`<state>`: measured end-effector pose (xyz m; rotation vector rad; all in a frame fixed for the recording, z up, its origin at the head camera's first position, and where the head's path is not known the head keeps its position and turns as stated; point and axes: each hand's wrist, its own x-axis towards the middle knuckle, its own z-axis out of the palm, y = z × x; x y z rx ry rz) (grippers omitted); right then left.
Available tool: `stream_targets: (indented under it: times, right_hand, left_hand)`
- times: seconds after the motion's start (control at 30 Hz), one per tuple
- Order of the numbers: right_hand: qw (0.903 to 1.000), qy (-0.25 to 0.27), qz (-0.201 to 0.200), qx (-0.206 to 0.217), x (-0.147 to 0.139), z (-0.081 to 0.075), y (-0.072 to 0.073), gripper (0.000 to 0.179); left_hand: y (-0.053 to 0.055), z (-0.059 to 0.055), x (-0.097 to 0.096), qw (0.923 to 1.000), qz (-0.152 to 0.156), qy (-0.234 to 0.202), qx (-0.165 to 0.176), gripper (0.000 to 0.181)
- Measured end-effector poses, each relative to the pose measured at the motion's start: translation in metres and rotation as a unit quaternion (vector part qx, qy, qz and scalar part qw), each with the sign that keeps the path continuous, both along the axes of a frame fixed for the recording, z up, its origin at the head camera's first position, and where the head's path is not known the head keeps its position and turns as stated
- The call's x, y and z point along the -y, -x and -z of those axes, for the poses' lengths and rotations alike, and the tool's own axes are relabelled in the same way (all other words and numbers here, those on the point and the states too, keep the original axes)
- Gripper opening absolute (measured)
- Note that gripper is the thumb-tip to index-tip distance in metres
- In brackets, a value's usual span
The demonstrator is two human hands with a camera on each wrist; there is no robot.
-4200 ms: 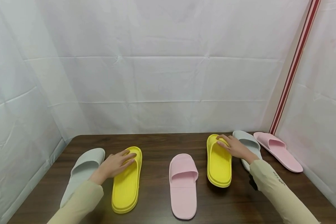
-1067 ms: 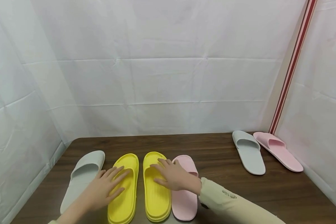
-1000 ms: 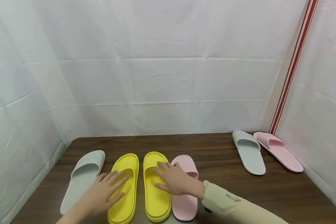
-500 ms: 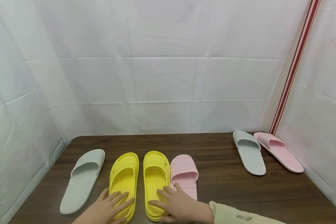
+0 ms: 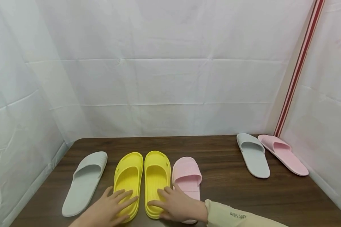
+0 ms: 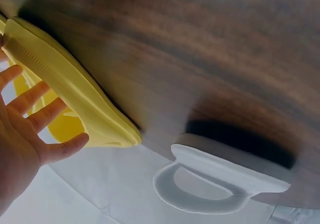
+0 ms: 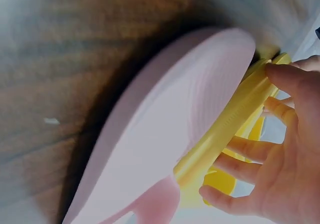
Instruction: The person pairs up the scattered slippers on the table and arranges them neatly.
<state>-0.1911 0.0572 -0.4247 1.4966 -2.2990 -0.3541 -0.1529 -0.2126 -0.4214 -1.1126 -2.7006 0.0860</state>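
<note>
My left fingers [image 6: 46, 114] spread apart over the left yellow slipper [image 5: 128, 179], my right fingers [image 7: 250, 148] likewise over the right yellow slipper [image 5: 157, 176] beside it. A pink slipper [image 5: 187, 170] lies right of them, a grey slipper [image 5: 83, 186] left; farther right across the tabletop [image 5: 224, 183] sit a second grey slipper [image 5: 255, 159] and second pink slipper [image 5: 285, 156].

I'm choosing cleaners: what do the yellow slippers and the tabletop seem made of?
Yellow slippers: probably moulded foam or soft plastic, satin; each looks formed in one piece. Tabletop: wood or laminate, low sheen; brown streaky grain fits both.
</note>
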Motion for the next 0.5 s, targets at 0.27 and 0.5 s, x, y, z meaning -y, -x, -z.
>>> stream_targets:
  times: [0.27, 0.5]
  right_hand:
    - [0.9977, -0.026, 0.046, 0.043, 0.012, -0.004, 0.02, 0.045]
    - [0.9923, -0.043, 0.088, 0.076, 0.021, -0.008, 0.035, 0.045]
  left_hand:
    - [0.018, -0.005, -0.003, 0.996, -0.043, -0.002, 0.078, 0.048]
    - [0.036, -0.004, -0.005, 0.9966, -0.054, -0.01, 0.061, 0.046]
